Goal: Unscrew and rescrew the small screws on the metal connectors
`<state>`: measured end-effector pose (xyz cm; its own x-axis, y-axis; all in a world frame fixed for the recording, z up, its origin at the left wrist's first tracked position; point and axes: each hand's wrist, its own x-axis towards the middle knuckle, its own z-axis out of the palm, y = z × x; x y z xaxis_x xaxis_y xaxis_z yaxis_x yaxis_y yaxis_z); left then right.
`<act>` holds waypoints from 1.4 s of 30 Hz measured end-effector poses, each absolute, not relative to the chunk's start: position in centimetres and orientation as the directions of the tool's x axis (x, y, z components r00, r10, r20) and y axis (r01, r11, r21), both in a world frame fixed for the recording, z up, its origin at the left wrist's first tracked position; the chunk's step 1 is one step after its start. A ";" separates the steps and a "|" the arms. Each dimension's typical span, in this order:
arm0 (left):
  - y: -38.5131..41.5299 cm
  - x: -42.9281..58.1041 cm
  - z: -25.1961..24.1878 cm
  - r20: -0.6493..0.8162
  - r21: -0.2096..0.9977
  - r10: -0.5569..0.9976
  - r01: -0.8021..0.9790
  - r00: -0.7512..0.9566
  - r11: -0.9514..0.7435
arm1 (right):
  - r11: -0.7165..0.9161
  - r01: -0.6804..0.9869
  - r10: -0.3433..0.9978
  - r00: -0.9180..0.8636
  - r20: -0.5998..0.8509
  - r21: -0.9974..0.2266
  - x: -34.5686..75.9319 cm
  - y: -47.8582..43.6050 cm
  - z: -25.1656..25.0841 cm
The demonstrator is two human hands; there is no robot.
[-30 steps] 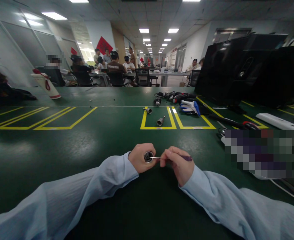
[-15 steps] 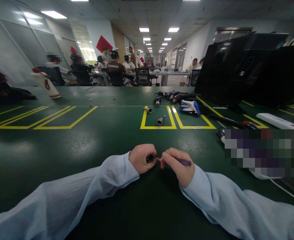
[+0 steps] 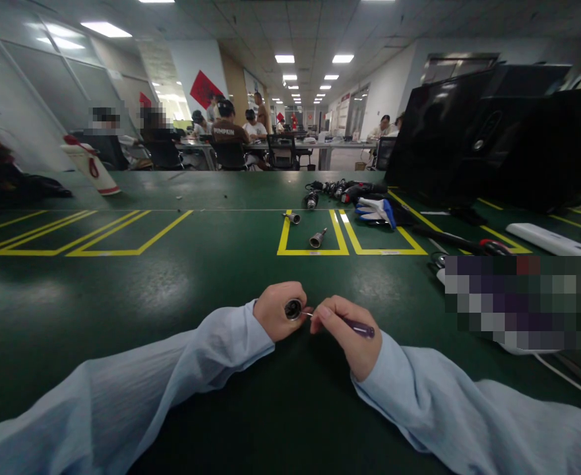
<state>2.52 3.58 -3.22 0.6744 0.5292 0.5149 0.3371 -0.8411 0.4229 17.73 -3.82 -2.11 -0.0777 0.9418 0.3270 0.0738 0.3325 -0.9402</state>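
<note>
My left hand [image 3: 279,310] is wrapped round a round metal socket [image 3: 293,309], its dark open end facing me. Just right of it, my right hand [image 3: 348,330] grips a thin tool with a purple handle [image 3: 361,328]. The tool's metal shaft points left at the socket's rim; whether its tip touches the socket is too small to tell. Beyond my hands, two metal socket bits, one nearer [image 3: 316,239] and one farther [image 3: 295,218], lie in a yellow-taped box on the green table [image 3: 221,277].
Blue-and-white gloves [image 3: 376,212] and a black power tool [image 3: 364,191] with cable lie back right. A metal chuck piece [image 3: 310,200] is beside them. Black monitors [image 3: 488,138] and a white power strip [image 3: 550,240] stand or lie right. A white cup [image 3: 95,168] is back left; people sit beyond.
Both hands have shifted slightly left and the socket's opening shows more fully. The purple-handled tool has moved slightly left and tilted a little more downward at its handle end.
</note>
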 end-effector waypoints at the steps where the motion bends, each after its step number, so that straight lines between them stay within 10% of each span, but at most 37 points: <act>1: 3.5 2.5 -3.2 0.516 0.420 0.531 0.342 0.672 -0.841 | 0.315 0.051 0.947 -0.079 0.311 -0.948 17.7 -3.7 -2.2; 11: 3.3 2.6 -2.8 0.475 0.432 0.595 0.417 0.649 -0.800 | -0.023 -0.506 0.999 -0.045 0.000 -0.862 17.0 -2.4 -3.2; 20: 3.4 2.6 -2.8 0.477 0.466 0.623 0.422 0.620 -0.777 | 0.179 -0.132 0.982 -0.042 0.186 -0.975 17.4 -3.5 -2.7; 32: 3.4 2.7 -2.7 0.489 0.556 0.714 0.451 0.502 -0.698 | 0.002 -0.577 0.994 -0.085 0.062 -0.817 16.3 -3.0 -3.2; 37: 3.5 2.7 -2.5 0.472 0.600 0.735 0.434 0.486 -0.672 | 0.063 -0.472 0.988 -0.097 0.123 -0.879 16.6 -3.1 -3.6; 42: 3.3 2.8 -2.4 0.446 0.586 0.716 0.430 0.537 -0.687 | 0.283 -0.020 0.955 -0.084 0.283 -0.959 17.4 -3.6 -2.6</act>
